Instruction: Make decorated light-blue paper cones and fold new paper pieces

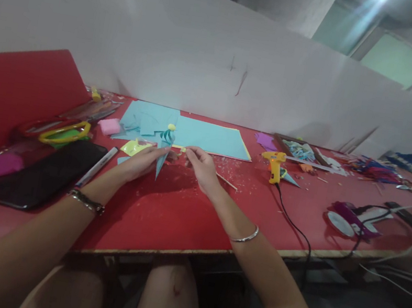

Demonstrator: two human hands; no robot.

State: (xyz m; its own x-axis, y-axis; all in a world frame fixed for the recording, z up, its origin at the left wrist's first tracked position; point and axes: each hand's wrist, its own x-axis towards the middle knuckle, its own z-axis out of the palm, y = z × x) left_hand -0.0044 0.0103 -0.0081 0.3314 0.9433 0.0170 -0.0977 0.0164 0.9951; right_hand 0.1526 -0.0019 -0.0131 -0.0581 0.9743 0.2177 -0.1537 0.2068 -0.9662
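Note:
My left hand is closed around a light-blue paper cone, which hangs point down over the red table. Curled blue strips and a small yellow piece top the cone. Just to its right, my right hand pinches a tiny pale-yellow scrap between thumb and fingertips. The scrap and the cone are apart. Behind my left hand lies a yellow paper piece, partly covered by the fingers. Light-blue paper sheets lie flat beyond both hands.
A yellow glue gun stands to the right, its black cord running off the table edge. Another blue cone lies behind it. At left are a black phone-like slab, a marker and a pink block. A thin stick lies near my right wrist.

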